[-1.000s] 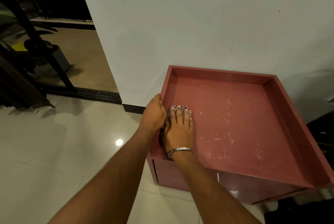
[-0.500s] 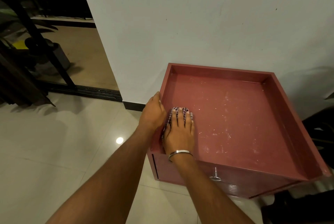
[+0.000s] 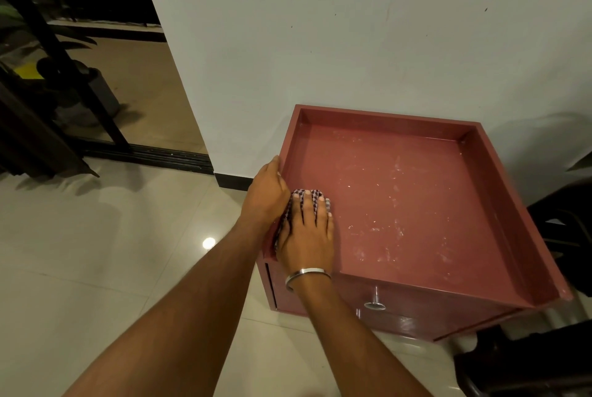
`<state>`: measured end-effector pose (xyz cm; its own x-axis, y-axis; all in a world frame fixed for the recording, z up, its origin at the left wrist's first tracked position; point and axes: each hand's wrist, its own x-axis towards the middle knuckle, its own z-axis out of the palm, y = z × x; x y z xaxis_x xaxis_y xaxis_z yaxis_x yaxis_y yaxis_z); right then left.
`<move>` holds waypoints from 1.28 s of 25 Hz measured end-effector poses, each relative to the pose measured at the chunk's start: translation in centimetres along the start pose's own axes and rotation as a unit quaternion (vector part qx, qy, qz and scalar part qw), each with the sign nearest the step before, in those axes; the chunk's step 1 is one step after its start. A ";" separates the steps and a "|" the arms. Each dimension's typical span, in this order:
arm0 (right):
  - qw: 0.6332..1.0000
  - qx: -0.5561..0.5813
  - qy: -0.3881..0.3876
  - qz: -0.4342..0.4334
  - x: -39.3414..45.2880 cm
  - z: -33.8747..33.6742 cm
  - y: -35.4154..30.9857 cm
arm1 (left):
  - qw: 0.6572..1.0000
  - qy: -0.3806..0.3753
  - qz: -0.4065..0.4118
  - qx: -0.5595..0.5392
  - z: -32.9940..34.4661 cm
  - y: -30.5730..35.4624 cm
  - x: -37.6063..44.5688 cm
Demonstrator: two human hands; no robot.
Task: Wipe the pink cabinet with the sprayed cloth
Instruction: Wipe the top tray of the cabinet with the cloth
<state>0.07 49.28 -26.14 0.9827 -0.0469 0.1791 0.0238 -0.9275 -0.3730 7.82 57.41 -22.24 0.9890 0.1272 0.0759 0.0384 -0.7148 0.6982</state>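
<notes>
Little had shifted over the last second: my right hand (image 3: 306,236) stayed flat on the cloth (image 3: 290,211) in the near-left corner of the tray-like top, perhaps drawn a touch toward me. The cloth, a small checked rag, lay folded under straight fingers, pressed to the pink cabinet (image 3: 416,204). I judged it soft, light and limp, best driven by palm pressure rather than a pinch; damp, it should drag a little on the panel. My left hand (image 3: 267,195) rested over the left rim (image 3: 286,146), fingers draped on the edge, steadying the box; both hands sat touching side by side.

The cabinet's top was a stiff, smooth, glossy board walled by a raised lip on three sides, speckled with pale dusty marks toward the middle and right, not yet wiped. A metal key (image 3: 374,300) hung in the front panel. The cabinet stood against a white wall (image 3: 352,44) on glossy pale floor tiles (image 3: 96,252).
</notes>
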 end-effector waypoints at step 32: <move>0.999 -0.016 -0.019 -0.028 -1.8 -0.5 1.1 | 0.993 0.005 0.071 0.094 -0.1 0.5 -0.4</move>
<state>-1.78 48.11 -26.40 0.9862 0.0199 0.1642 0.0745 -0.9399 -0.3332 7.47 57.07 -21.83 0.9848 0.0212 0.1722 -0.0753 -0.8420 0.5342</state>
